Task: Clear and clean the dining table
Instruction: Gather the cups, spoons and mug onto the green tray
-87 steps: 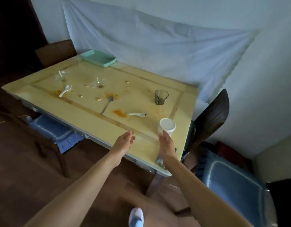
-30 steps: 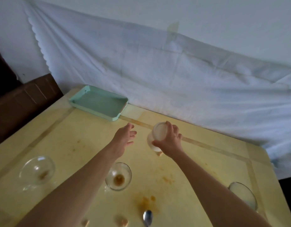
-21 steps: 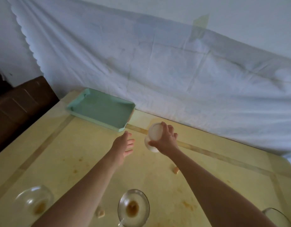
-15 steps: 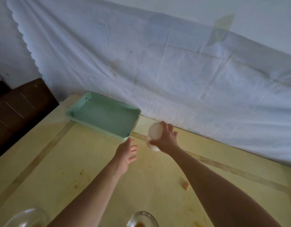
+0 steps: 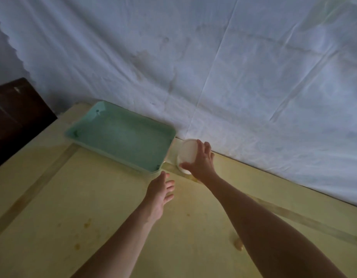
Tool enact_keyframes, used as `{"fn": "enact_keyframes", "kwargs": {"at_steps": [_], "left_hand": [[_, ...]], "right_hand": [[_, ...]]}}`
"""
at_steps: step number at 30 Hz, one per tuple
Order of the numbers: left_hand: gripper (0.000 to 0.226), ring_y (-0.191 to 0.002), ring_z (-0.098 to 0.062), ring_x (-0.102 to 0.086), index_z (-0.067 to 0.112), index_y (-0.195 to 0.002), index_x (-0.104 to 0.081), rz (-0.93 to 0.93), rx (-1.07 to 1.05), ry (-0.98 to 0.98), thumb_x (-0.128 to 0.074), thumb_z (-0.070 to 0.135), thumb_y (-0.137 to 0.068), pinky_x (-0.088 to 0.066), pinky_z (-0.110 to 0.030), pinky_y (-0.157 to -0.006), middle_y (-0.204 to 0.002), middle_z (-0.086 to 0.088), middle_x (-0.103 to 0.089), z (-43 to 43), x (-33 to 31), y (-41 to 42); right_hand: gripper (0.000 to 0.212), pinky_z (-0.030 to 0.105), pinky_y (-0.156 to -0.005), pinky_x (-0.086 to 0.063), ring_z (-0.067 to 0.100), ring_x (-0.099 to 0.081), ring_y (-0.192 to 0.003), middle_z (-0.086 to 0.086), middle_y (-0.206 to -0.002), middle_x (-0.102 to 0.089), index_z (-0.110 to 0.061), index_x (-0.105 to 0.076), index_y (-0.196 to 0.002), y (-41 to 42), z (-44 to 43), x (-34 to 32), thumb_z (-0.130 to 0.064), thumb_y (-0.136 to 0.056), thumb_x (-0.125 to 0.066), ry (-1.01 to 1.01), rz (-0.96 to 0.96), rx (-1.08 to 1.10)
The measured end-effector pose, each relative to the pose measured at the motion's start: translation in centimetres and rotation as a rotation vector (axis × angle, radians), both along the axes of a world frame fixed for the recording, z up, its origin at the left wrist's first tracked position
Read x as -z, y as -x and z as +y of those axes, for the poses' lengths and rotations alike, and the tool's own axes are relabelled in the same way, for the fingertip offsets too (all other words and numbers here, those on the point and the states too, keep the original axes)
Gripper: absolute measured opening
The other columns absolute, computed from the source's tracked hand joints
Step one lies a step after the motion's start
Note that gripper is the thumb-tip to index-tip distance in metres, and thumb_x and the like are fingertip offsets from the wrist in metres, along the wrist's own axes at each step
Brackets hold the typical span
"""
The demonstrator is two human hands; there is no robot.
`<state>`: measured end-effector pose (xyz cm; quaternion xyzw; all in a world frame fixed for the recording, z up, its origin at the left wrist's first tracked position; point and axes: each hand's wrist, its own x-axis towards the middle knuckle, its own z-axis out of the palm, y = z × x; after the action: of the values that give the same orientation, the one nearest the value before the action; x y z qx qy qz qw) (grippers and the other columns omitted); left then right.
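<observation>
My right hand (image 5: 201, 161) grips a white cup (image 5: 186, 154) by its side, tilted with its mouth toward me, just right of the mint-green tray (image 5: 121, 137). The tray lies at the far edge of the yellow dining table (image 5: 93, 207) and holds nothing. My left hand (image 5: 159, 195) hovers open over the table, fingers spread, just in front of the tray's near right corner. Orange-brown stains and crumbs (image 5: 238, 244) mark the tabletop.
A white cloth (image 5: 213, 67) hangs on the wall right behind the table's far edge. A dark wooden chair back (image 5: 17, 113) stands at the far left corner.
My right hand has carried the white cup from the table's near right corner across to the tray's right side. My left hand followed. The glass bowls and spoons have dropped out of view.
</observation>
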<state>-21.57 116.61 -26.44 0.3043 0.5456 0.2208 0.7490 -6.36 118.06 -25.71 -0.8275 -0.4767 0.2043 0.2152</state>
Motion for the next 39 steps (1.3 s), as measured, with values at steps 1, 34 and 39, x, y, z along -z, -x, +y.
{"fn": "enact_keyframes", "kwargs": {"at_steps": [1,34,39], "left_hand": [[0.046,-0.123,-0.026,-0.051,0.010,-0.141,-0.039,-0.005,0.000,0.001,-0.026,0.033,-0.103,-0.043,-0.039,-0.099,-0.138,-0.014,-0.050,0.0,0.0,-0.2],[0.046,-0.122,-0.028,-0.050,0.008,-0.136,-0.043,-0.023,0.129,-0.203,-0.031,0.035,-0.101,-0.040,-0.040,-0.101,-0.134,-0.016,-0.053,-13.1,-14.1,1.5],[0.045,-0.121,-0.028,-0.053,0.009,-0.131,-0.048,0.009,0.096,-0.205,-0.028,0.036,-0.102,-0.044,-0.041,-0.098,-0.129,-0.016,-0.057,-19.8,-15.5,2.8]], "right_hand": [[0.097,0.050,-0.102,-0.035,0.035,-0.027,-0.126,0.009,-0.144,-0.017,-0.018,-0.018,-0.142,-0.1,0.2,0.1,-0.033,-0.068,-0.079,-0.001,-0.012,-0.002],[0.074,0.040,-0.114,-0.019,0.029,-0.019,-0.142,0.012,-0.155,-0.017,-0.011,-0.014,-0.148,1.1,-21.9,-13.5,-0.030,-0.091,-0.057,-0.139,0.190,0.060],[0.071,0.044,-0.114,-0.026,0.029,-0.026,-0.139,0.011,-0.153,-0.022,-0.012,-0.018,-0.147,2.7,-30.3,-13.6,-0.031,-0.091,-0.056,-0.136,0.265,0.061]]}}
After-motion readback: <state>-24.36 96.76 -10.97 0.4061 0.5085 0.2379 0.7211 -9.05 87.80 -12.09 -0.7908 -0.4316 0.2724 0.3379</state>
